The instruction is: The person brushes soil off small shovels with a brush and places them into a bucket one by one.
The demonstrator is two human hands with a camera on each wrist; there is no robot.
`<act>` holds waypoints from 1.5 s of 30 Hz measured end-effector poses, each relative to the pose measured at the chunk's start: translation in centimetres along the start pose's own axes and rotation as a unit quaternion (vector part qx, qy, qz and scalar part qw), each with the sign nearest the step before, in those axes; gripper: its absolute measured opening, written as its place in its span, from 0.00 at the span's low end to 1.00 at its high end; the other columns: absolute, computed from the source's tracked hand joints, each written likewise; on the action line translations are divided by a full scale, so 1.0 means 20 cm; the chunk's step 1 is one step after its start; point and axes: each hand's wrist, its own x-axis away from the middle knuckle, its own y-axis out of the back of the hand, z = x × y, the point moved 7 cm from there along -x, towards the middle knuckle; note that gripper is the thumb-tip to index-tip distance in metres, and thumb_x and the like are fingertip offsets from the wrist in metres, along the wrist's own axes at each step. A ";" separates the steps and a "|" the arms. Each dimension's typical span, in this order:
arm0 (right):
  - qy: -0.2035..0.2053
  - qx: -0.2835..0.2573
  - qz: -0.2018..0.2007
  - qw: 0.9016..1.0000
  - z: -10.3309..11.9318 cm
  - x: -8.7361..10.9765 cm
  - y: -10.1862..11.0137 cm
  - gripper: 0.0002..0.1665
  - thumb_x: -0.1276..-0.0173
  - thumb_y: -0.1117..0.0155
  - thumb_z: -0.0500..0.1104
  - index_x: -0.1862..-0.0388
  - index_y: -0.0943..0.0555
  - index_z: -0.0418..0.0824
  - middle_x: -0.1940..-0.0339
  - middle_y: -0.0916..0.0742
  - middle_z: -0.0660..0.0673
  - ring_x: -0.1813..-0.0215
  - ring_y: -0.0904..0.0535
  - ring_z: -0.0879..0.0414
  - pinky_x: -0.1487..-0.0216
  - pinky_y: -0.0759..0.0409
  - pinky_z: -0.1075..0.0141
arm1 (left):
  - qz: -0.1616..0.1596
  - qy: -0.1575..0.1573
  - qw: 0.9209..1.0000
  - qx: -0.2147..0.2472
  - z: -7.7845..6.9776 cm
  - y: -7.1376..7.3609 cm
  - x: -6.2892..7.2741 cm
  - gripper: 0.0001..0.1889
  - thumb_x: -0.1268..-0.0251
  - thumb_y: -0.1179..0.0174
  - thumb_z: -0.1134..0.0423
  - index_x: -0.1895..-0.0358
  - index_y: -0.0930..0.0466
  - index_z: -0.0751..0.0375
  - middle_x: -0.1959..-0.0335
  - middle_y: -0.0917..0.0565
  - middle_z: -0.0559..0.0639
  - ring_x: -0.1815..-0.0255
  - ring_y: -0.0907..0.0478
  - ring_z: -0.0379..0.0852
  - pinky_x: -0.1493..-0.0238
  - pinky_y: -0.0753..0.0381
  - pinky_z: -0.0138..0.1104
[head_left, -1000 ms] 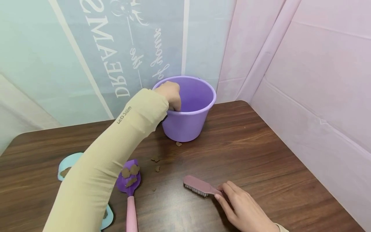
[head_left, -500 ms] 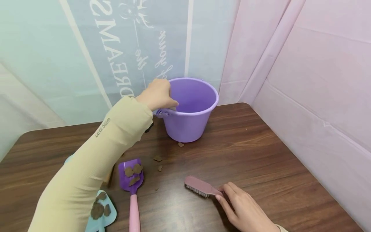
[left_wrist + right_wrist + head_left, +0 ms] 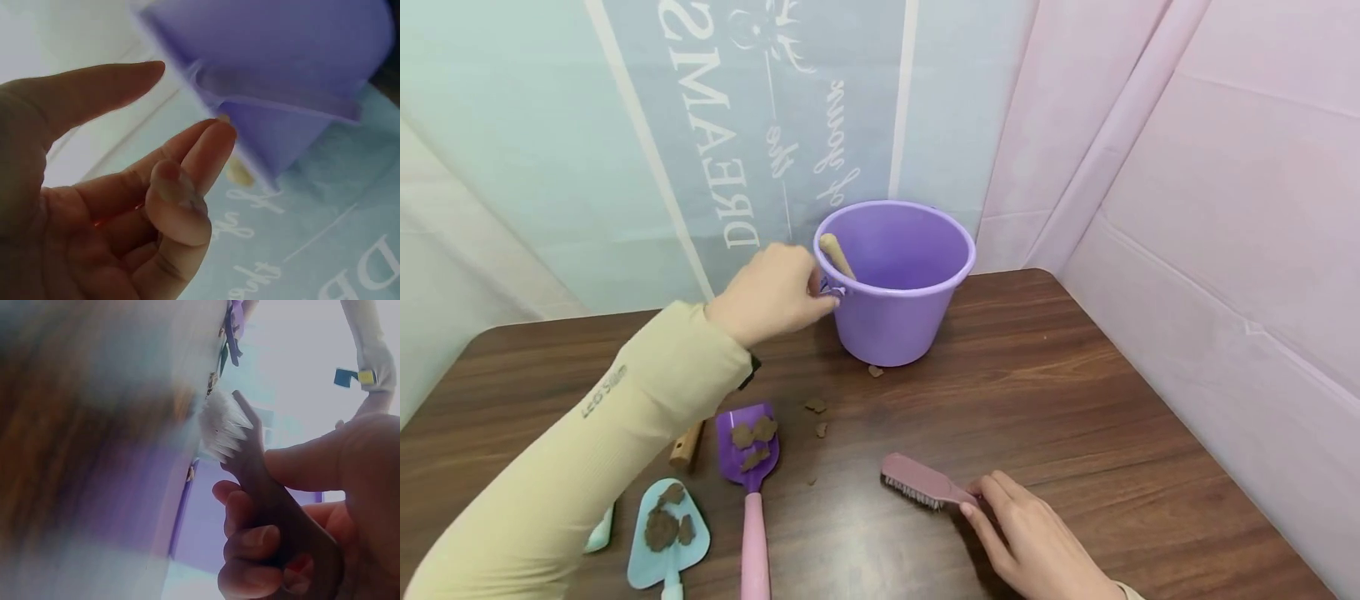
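Note:
My left hand (image 3: 772, 292) is just left of the purple bucket (image 3: 891, 325), its fingertips near the handle joint at the rim. The left wrist view shows the thumb apart from loosely bent fingers (image 3: 212, 150), with nothing between them. Inside the bucket a pale wooden handle (image 3: 837, 254) leans against the left rim; its lower end is hidden. Low on the right, my right hand (image 3: 1026, 533) grips a dusty-pink brush (image 3: 921, 482) by its handle, white bristles (image 3: 222, 425) facing the table.
A purple scoop with a pink handle (image 3: 755, 542) and a light-blue scoop (image 3: 638, 558) carry brown crumbly pieces. Brown bits (image 3: 816, 406) lie scattered before the bucket. A wooden handle (image 3: 685, 447) shows beside my left sleeve, which covers part of a light-blue item (image 3: 599, 533). Cloth hangs behind the table (image 3: 1037, 400).
My left hand has come up out of the bucket, let go of the wooden handle and moved left past the rim. My right hand stays in place with the brush.

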 end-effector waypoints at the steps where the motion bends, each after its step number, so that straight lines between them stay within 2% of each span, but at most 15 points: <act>1: 0.002 0.000 0.002 1.000 0.00 0.00 0.00 0.05 0.34 0.36 0.41 0.62 0.23 0.49 0.69 0.26 0.63 0.71 0.35 0.74 0.73 0.32 0.74 | 0.003 -0.003 1.000 -0.005 0.00 -0.02 0.03 0.14 0.44 0.36 0.58 0.83 0.24 0.58 0.85 0.25 0.47 0.80 0.28 0.46 0.76 0.30 0.37; 6: 0.005 -0.002 0.005 1.000 0.01 -0.01 0.01 0.04 0.33 0.37 0.41 0.63 0.23 0.49 0.70 0.26 0.63 0.72 0.36 0.74 0.73 0.33 0.75 | 0.001 -0.011 1.000 -0.012 0.01 -0.07 0.20 0.13 0.43 0.36 0.57 0.80 0.23 0.59 0.82 0.22 0.48 0.80 0.27 0.45 0.75 0.27 0.39; 13: 0.005 -0.001 -0.004 1.000 0.03 -0.02 0.02 0.04 0.34 0.36 0.40 0.64 0.23 0.48 0.71 0.26 0.63 0.72 0.37 0.74 0.74 0.34 0.75 | -0.003 -0.004 1.000 0.021 0.04 -0.13 0.40 0.11 0.41 0.37 0.58 0.75 0.20 0.60 0.79 0.21 0.47 0.83 0.30 0.38 0.76 0.27 0.34; 18: 0.003 0.011 -0.024 1.000 0.06 -0.04 0.04 0.07 0.39 0.33 0.38 0.65 0.22 0.46 0.73 0.28 0.64 0.74 0.38 0.74 0.74 0.35 0.77 | 0.009 0.025 0.999 0.023 0.09 -0.18 0.56 0.10 0.41 0.36 0.57 0.76 0.22 0.57 0.81 0.25 0.43 0.83 0.34 0.35 0.79 0.32 0.31; 20: 0.005 0.017 -0.031 0.999 0.07 -0.04 0.05 0.07 0.40 0.32 0.37 0.65 0.22 0.46 0.73 0.29 0.63 0.74 0.39 0.73 0.74 0.36 0.77 | 0.006 0.029 0.999 0.022 0.10 -0.20 0.61 0.09 0.42 0.35 0.57 0.75 0.22 0.55 0.82 0.27 0.41 0.83 0.35 0.34 0.77 0.33 0.31; 21: 0.005 0.019 -0.033 0.999 0.08 -0.05 0.05 0.08 0.40 0.32 0.37 0.65 0.22 0.45 0.73 0.29 0.63 0.75 0.39 0.73 0.74 0.36 0.77 | 0.004 0.028 0.999 0.021 0.11 -0.20 0.64 0.09 0.42 0.35 0.58 0.76 0.23 0.54 0.83 0.28 0.41 0.83 0.36 0.34 0.72 0.30 0.33; 24: 0.007 0.028 -0.038 0.999 0.10 -0.05 0.05 0.08 0.41 0.32 0.37 0.65 0.22 0.45 0.73 0.28 0.62 0.74 0.39 0.73 0.74 0.35 0.76 | 0.002 0.035 0.999 0.025 0.13 -0.23 0.71 0.08 0.43 0.34 0.58 0.75 0.24 0.52 0.81 0.26 0.40 0.81 0.35 0.34 0.72 0.29 0.34; 26: 0.007 0.031 -0.036 0.999 0.12 -0.05 0.05 0.08 0.40 0.32 0.37 0.65 0.22 0.46 0.73 0.28 0.62 0.74 0.38 0.72 0.73 0.35 0.76 | 0.013 0.054 0.998 0.025 0.15 -0.26 0.76 0.10 0.43 0.34 0.57 0.77 0.25 0.51 0.81 0.27 0.41 0.79 0.35 0.35 0.74 0.30 0.33; 27: 0.007 0.032 -0.035 0.999 0.12 -0.05 0.05 0.08 0.40 0.32 0.37 0.65 0.22 0.46 0.72 0.28 0.62 0.74 0.38 0.72 0.73 0.35 0.75 | 0.014 0.060 0.998 0.019 0.16 -0.28 0.79 0.09 0.44 0.33 0.57 0.74 0.23 0.52 0.79 0.25 0.41 0.78 0.33 0.35 0.75 0.29 0.33; 28: 0.007 0.032 -0.033 0.999 0.13 -0.05 0.04 0.08 0.40 0.32 0.37 0.64 0.22 0.46 0.72 0.28 0.62 0.74 0.38 0.72 0.73 0.35 0.75 | 0.018 0.068 0.997 0.016 0.17 -0.29 0.81 0.09 0.44 0.33 0.56 0.74 0.22 0.53 0.79 0.25 0.42 0.77 0.33 0.35 0.79 0.32 0.31; 30: 0.009 0.031 -0.030 0.999 0.15 -0.06 0.04 0.08 0.40 0.32 0.37 0.65 0.22 0.47 0.72 0.28 0.62 0.74 0.38 0.72 0.74 0.36 0.75 | 0.024 0.081 0.996 0.007 0.19 -0.33 0.87 0.11 0.45 0.32 0.55 0.76 0.24 0.54 0.80 0.27 0.42 0.78 0.33 0.36 0.80 0.33 0.31; 33: 0.014 0.031 -0.034 0.999 0.16 -0.07 0.04 0.09 0.41 0.32 0.36 0.65 0.22 0.46 0.73 0.28 0.62 0.75 0.39 0.72 0.74 0.37 0.76 | 0.025 0.087 0.996 -0.003 0.19 -0.37 0.92 0.12 0.46 0.31 0.54 0.75 0.24 0.55 0.81 0.28 0.42 0.79 0.33 0.37 0.79 0.33 0.32; 34: 0.017 0.031 -0.035 0.999 0.17 -0.08 0.04 0.09 0.41 0.32 0.36 0.65 0.22 0.46 0.73 0.28 0.62 0.75 0.39 0.72 0.75 0.37 0.76 | 0.029 0.092 0.995 -0.001 0.19 -0.38 0.94 0.14 0.47 0.31 0.54 0.77 0.27 0.54 0.82 0.31 0.42 0.79 0.35 0.38 0.80 0.34 0.32; 38: 0.022 0.032 -0.036 0.999 0.18 -0.09 0.03 0.09 0.41 0.32 0.36 0.65 0.23 0.46 0.73 0.29 0.62 0.75 0.40 0.71 0.75 0.38 0.76 | 0.034 0.105 0.994 0.008 0.20 -0.43 1.00 0.15 0.48 0.30 0.54 0.76 0.28 0.54 0.81 0.30 0.41 0.78 0.33 0.38 0.80 0.33 0.33; 45: 0.022 0.030 -0.025 0.999 0.21 -0.09 0.01 0.09 0.40 0.32 0.36 0.66 0.23 0.47 0.73 0.29 0.62 0.75 0.40 0.72 0.75 0.38 0.76 | 0.039 0.107 0.993 0.019 0.22 -0.50 1.08 0.15 0.48 0.31 0.55 0.77 0.30 0.54 0.83 0.32 0.41 0.79 0.34 0.38 0.81 0.36 0.31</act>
